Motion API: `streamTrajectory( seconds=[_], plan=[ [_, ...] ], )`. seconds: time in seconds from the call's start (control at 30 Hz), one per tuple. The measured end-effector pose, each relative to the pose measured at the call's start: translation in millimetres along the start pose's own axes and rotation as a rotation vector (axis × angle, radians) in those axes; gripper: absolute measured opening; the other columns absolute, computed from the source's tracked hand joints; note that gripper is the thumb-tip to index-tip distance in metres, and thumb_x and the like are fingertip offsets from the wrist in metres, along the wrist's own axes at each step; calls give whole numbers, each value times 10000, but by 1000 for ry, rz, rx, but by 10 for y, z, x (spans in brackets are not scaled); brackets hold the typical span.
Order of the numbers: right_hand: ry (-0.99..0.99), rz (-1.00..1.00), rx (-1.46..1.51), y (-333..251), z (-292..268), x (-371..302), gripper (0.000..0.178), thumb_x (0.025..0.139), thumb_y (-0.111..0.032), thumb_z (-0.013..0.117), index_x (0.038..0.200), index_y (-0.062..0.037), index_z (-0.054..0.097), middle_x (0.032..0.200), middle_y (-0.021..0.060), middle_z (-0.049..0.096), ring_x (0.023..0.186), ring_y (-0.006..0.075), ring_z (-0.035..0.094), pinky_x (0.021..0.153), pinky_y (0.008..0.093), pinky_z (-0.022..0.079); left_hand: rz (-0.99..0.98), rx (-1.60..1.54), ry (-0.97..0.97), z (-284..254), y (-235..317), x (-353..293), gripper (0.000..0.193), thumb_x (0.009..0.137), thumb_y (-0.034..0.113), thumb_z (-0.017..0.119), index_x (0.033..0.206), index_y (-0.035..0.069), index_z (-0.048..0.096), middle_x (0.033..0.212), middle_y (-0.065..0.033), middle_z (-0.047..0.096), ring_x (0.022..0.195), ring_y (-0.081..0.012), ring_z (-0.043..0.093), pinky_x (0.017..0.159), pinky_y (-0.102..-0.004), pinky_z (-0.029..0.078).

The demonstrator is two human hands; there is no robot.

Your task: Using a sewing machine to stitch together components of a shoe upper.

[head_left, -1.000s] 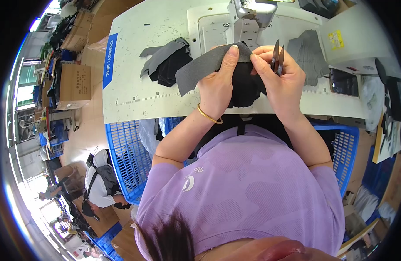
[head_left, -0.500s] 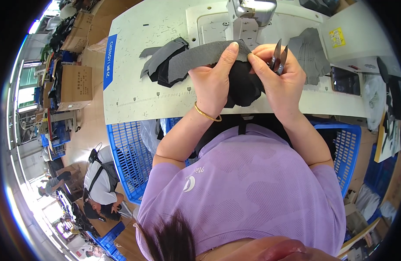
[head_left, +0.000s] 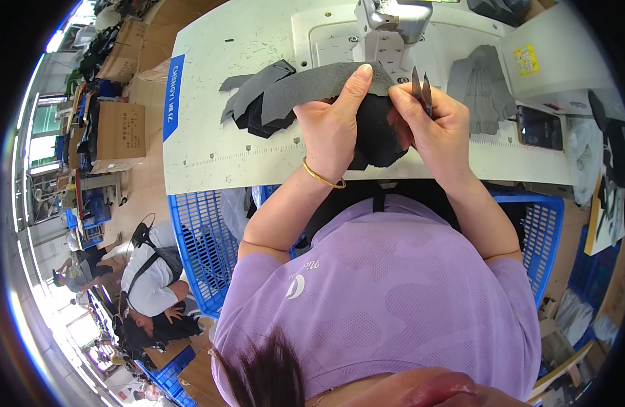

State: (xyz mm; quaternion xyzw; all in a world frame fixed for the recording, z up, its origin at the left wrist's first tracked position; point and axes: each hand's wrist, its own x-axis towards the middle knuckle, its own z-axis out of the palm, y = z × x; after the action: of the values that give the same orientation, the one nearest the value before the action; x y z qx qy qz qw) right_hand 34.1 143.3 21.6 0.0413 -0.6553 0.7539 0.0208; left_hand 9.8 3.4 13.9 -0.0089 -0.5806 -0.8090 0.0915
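Note:
A curved dark grey fabric piece (head_left: 305,87) is pinched under the thumb of my left hand (head_left: 329,132), its long end reaching out to the left. My right hand (head_left: 431,125) closes on the fabric's right edge between thumb and forefinger. Held in that same hand is a small pair of thread snips (head_left: 422,91), blades pointing away from me and slightly apart. Black fabric (head_left: 379,132) hangs below the grey piece between my hands. To the left, more grey and black cut pieces (head_left: 255,102) lie overlapped on the white table (head_left: 210,146).
A sewing machine head (head_left: 394,27) stands at the table's far side. Stacked grey pieces (head_left: 482,88) and a phone (head_left: 539,127) lie to the right. Blue baskets (head_left: 204,251) sit below the near edge. Two people are at the left, one in a white shirt (head_left: 146,281).
My right hand has turned, swinging the snips' blades a little left and more upright. My left hand keeps its hold. In the background, the people at the left have shifted.

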Motion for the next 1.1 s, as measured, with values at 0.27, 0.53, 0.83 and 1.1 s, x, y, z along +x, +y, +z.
streamTrajectory(
  seconds=[0.27, 0.53, 0.83, 1.1],
  plan=[
    [14, -33, -43, -29, 14, 44, 182, 915, -170, 645, 828, -13, 670, 653, 8, 633, 498, 36, 503, 442, 207, 381, -108, 9, -6, -6, 53, 73, 128, 880, 81, 720, 783, 6, 682, 761, 43, 625, 651, -27, 508, 570, -192, 420],
    [112, -82, -104, -232, 87, 353, 219, 912, -192, 635, 778, -24, 673, 625, -7, 637, 475, 9, 477, 423, 195, 357, -40, -20, -87, 132, 243, 502, 89, 833, 52, 745, 831, -27, 705, 772, -14, 664, 643, -73, 577, 554, -229, 465],
    [120, -122, 46, -277, 101, 546, 284, 934, -197, 610, 720, -18, 660, 609, 14, 642, 435, 9, 444, 396, 188, 323, -78, 13, -137, 221, 379, 792, 113, 805, 37, 743, 828, -60, 691, 767, -71, 678, 625, -108, 615, 538, -231, 473],
    [112, -113, 90, -253, 105, 570, 307, 940, -195, 597, 701, -12, 652, 601, 21, 642, 429, 8, 435, 394, 188, 320, -61, 20, -173, 217, 404, 835, 108, 813, 35, 734, 836, -62, 695, 771, -80, 680, 621, -117, 626, 526, -239, 488]
  ],
)
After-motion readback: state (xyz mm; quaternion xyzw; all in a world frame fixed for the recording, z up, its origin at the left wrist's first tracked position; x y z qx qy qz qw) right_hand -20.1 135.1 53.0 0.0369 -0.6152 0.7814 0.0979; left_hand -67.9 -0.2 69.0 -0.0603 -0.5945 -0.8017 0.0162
